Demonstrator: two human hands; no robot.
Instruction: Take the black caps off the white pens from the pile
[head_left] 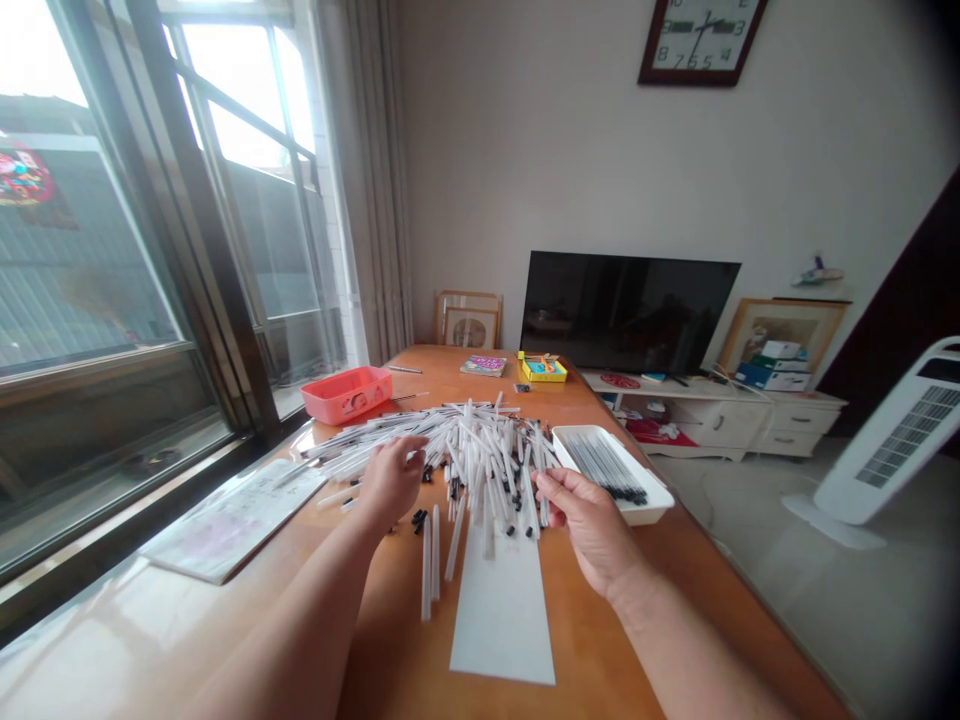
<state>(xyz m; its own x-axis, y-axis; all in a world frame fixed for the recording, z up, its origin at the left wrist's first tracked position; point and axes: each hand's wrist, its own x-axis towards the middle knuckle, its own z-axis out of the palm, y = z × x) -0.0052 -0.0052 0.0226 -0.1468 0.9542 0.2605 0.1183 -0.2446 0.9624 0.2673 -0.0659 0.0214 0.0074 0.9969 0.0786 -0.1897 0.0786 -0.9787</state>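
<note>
A big heap of white pen barrels [465,445] lies across the middle of the orange wooden table [585,660], with small black caps [418,517] scattered at its near edge. My left hand [390,480] rests on the left side of the heap, fingers curled over some barrels. My right hand [589,520] hovers at the heap's right edge, thumb and fingers pinched near a barrel; what they hold is not clear. A white tray [652,505] with several assembled pens stands just right of that hand. A white sheet [502,610] lies in front of the heap.
A pink tray [346,393] sits at the back left of the table, with booklets [484,365] and a yellow box [544,368] at the far end. Papers [232,520] lie by the window. A television [626,310] and a white fan [892,440] stand beyond.
</note>
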